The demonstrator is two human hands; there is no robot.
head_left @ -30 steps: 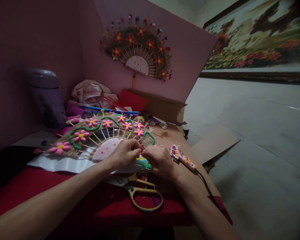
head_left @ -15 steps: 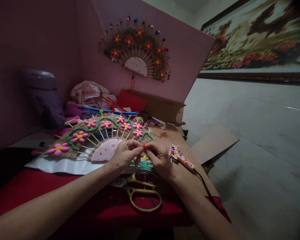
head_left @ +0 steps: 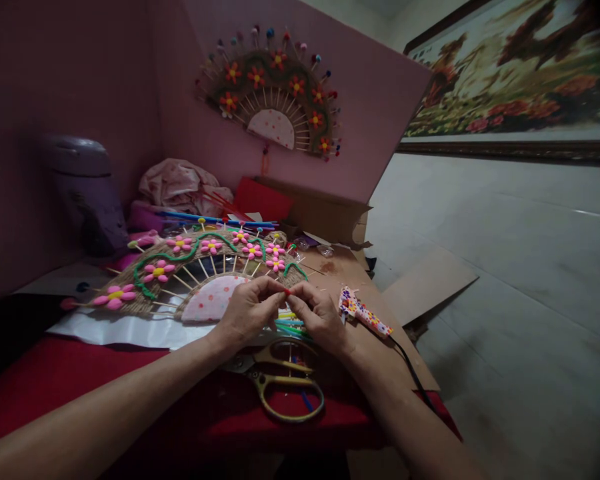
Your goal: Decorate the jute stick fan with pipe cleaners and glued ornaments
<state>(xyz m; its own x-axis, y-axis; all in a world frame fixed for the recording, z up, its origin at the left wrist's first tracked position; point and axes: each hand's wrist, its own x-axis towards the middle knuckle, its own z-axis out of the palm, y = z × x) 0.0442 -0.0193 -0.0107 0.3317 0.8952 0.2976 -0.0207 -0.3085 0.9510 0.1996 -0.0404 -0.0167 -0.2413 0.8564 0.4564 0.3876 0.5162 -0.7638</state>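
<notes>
My left hand (head_left: 250, 312) and my right hand (head_left: 320, 320) meet fingertip to fingertip, both closed in a pinch. Between them is a small red piece (head_left: 287, 292), mostly covered by the fingers, so its kind is unclear. Just behind the hands lies a twine-wrapped stick fan (head_left: 190, 267), decorated with pink flowers and a wavy green strip. My left hand overlaps the fan's dotted white centre. Thin coloured strips (head_left: 293, 327) show below the fingers. Scissors with gold handles (head_left: 290, 383) lie on the red cloth in front.
A flower-patterned glue gun (head_left: 365, 313) with a black cord lies on cardboard (head_left: 395, 360) at the right. At the left stands a purple flask (head_left: 87, 193). Another decorated fan (head_left: 275, 93) is mounted on the pink panel behind. The red tablecloth (head_left: 100, 380) covers the front.
My fingertips have drawn closer together around the red piece, so less of it shows. The fingers of my left hand are more tucked in. The fan and scissors stay in place.
</notes>
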